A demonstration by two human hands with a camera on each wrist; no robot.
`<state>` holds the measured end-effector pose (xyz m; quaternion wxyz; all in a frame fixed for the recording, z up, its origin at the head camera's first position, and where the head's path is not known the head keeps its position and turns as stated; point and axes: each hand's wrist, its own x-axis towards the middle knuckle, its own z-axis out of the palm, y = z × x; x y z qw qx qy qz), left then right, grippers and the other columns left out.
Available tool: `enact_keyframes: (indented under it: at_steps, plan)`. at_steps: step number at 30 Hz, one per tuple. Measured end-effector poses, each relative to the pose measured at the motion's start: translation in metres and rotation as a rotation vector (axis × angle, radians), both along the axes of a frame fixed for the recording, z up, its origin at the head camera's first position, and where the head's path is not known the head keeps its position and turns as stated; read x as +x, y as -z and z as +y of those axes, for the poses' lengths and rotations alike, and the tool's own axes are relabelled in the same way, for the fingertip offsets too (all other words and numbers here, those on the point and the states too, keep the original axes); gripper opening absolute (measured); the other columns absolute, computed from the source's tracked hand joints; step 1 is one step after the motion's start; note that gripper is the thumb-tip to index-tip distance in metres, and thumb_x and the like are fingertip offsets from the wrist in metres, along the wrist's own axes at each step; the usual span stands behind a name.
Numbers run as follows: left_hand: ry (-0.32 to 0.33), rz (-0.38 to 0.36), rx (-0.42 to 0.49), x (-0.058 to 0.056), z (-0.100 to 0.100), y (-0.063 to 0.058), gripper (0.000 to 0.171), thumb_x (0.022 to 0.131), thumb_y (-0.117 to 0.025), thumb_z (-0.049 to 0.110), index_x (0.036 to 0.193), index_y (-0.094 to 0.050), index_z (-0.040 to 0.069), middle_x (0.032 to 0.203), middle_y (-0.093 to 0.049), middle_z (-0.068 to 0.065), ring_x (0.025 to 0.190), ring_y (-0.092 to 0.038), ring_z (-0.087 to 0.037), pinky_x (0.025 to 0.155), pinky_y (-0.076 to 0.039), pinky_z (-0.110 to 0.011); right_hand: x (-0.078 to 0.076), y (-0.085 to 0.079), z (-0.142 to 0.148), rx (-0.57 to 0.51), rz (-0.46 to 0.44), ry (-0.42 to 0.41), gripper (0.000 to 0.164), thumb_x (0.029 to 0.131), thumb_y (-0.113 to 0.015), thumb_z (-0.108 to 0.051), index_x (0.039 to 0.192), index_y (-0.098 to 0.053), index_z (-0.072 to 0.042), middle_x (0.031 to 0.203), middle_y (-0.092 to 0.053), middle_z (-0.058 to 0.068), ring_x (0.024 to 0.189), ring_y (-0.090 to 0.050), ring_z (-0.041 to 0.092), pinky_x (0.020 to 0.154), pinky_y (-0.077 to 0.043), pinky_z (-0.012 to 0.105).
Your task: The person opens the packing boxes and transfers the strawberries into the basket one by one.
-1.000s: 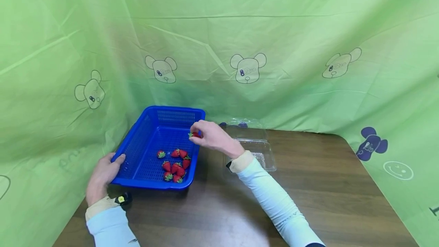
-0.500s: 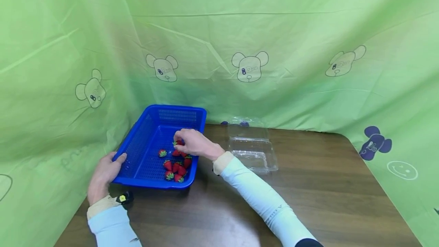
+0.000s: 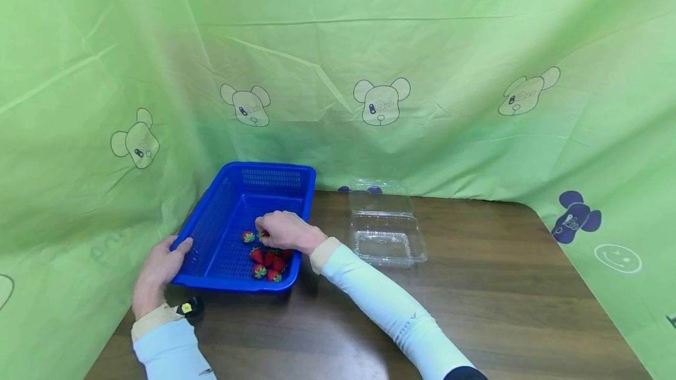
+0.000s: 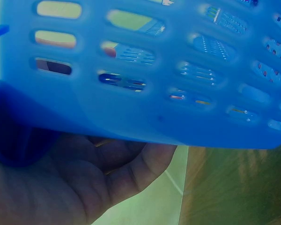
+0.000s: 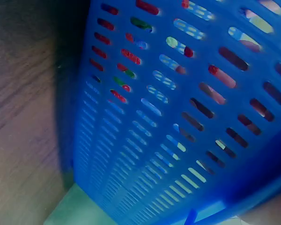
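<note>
A blue plastic basket [image 3: 211, 280] with slotted walls stands on the left of the table, with several red strawberries [image 3: 274, 260] gathered toward its front right. My left hand [image 3: 160, 264] grips its left rim, thumb on the top edge; the left wrist view shows curled fingers [image 4: 136, 176] under the basket's side. Reaching over the right rim, my right hand [image 3: 289, 231] pinches a strawberry [image 3: 262, 234] low inside the basket, mostly hidden by the fingers. A single strawberry [image 3: 248, 237] lies just left of those fingertips. In the right wrist view the basket wall [image 5: 131, 126] hides most of the hand.
To the right of the basket, a clear plastic clamshell box [image 3: 388, 239] lies with its lid [image 3: 381, 198] folded back toward the curtain. Green printed curtain [image 3: 443, 151] encloses the brown wooden table [image 3: 502, 286] at the back and sides.
My right hand has moved left and down into the basket from above its right rim, a strawberry between its fingers throughout. My left hand keeps its grip on the rim.
</note>
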<state>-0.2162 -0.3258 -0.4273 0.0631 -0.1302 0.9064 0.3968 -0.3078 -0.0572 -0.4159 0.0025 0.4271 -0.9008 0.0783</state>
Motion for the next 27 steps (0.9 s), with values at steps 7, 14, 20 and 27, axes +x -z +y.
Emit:
enact_keyframes:
  at_steps: [7, 14, 20, 27]
  plan:
    - [-0.010, -0.005, 0.004, 0.000, -0.002, -0.002, 0.073, 0.099, -0.027, 0.055, 0.140, -0.035, -0.004, 0.126, -0.052, -0.031, 0.106, -0.055, -0.037, 0.088, -0.042, -0.045, 0.000, 0.001, -0.009, 0.108, -0.021, 0.051, 0.019, 0.092, -0.062, -0.027, 0.076, -0.054, -0.021, 0.063, -0.049, -0.007, 0.059, -0.048, 0.011, 0.052, -0.037, 0.024]
    - [-0.008, -0.016, 0.001, 0.002, -0.003, -0.001, 0.071, 0.098, -0.028, 0.055, 0.139, -0.038, -0.003, 0.118, -0.057, -0.027, 0.098, -0.058, -0.032, 0.077, -0.041, -0.033, 0.005, 0.006, -0.013, 0.237, -0.027, 0.087, 0.011, 0.094, -0.058, -0.023, 0.087, -0.066, -0.022, 0.068, -0.060, -0.007, 0.059, -0.057, 0.011, 0.051, -0.047, 0.024]
    - [-0.008, -0.019, 0.003, 0.000, -0.005, -0.002, 0.072, 0.098, -0.028, 0.057, 0.139, -0.037, -0.002, 0.118, -0.057, -0.027, 0.097, -0.059, -0.031, 0.077, -0.042, -0.033, 0.004, 0.006, -0.015, 0.236, -0.022, 0.106, 0.012, 0.094, -0.058, -0.025, 0.084, -0.065, -0.023, 0.067, -0.059, -0.007, 0.059, -0.056, 0.011, 0.050, -0.046, 0.024]
    - [-0.016, -0.056, 0.017, 0.003, -0.008, 0.000, 0.077, 0.096, -0.026, 0.060, 0.141, -0.034, -0.002, 0.125, -0.053, -0.029, 0.102, -0.057, -0.034, 0.083, -0.043, -0.040, 0.004, 0.011, -0.016, 0.138, 0.028, 0.088, 0.021, 0.094, -0.055, -0.025, 0.072, -0.056, -0.023, 0.062, -0.055, -0.007, 0.057, -0.052, 0.011, 0.046, -0.041, 0.025]
